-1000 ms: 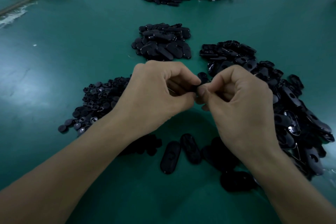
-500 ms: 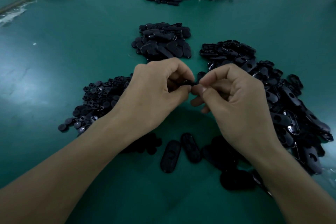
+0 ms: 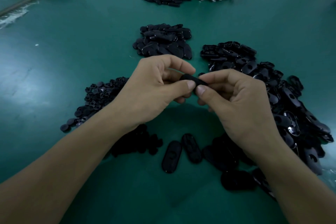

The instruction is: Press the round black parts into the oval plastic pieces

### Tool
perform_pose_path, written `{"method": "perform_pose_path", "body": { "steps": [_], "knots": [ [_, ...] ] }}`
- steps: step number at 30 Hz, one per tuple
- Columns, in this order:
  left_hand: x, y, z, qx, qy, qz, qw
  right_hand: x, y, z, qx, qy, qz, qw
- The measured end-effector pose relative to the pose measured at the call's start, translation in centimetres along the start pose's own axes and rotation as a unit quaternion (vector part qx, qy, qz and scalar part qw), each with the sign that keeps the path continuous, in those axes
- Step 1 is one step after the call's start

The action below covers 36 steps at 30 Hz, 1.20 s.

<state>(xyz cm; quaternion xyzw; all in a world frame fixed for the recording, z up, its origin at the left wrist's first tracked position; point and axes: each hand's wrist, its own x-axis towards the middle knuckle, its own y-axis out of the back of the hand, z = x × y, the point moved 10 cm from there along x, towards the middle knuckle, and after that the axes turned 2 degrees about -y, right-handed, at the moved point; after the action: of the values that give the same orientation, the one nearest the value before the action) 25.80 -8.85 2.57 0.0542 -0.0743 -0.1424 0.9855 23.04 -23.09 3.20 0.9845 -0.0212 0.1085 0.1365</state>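
Left hand [image 3: 151, 88] and right hand [image 3: 240, 103] each pinch one black oval piece [image 3: 190, 79], thumb against fingers; round parts [image 3: 101, 94] heaped leftward.

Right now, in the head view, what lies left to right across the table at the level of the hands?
Pile of round black parts → left hand → held black piece → right hand → pile of oval plastic pieces.

A black oval piece [image 3: 193, 82] is held up, pinched at its ends between the left hand [image 3: 154, 92] and right hand [image 3: 240, 107]. Small round parts [image 3: 101, 95] lie heaped at the left and glossy oval pieces [image 3: 283, 100] at the right, with two more ovals [image 3: 171, 156] lying flat in front.
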Motion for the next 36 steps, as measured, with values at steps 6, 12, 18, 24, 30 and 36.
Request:
{"method": "perform_pose_path", "body": {
  "steps": [6,12,18,24,30,36],
  "knots": [
    [-0.1,0.5,0.1,0.028,-0.007,0.022,0.999,0.2,0.2,0.3,-0.021,-0.004,-0.004,1.000],
    [-0.2,0.4,0.0,0.067,-0.009,0.022,0.997,0.0,0.3,0.8,-0.056,-0.004,0.000,0.998],
    [-0.4,0.2,0.2,0.084,-0.014,0.024,0.996,0.0,0.4,1.0,-0.084,-0.012,0.004,0.996],
    [-0.4,0.3,-0.1,0.077,-0.004,0.026,0.997,-0.2,0.4,0.9,-0.091,-0.019,0.015,0.996],
    [-0.3,0.5,0.0,0.129,-0.025,0.029,0.991,-0.4,0.4,0.2,-0.113,0.021,0.011,0.993],
    [-0.2,1.0,-0.2,0.153,-0.036,0.041,0.987,-0.6,0.0,-0.1,-0.128,0.035,0.006,0.991]
  ]
}}
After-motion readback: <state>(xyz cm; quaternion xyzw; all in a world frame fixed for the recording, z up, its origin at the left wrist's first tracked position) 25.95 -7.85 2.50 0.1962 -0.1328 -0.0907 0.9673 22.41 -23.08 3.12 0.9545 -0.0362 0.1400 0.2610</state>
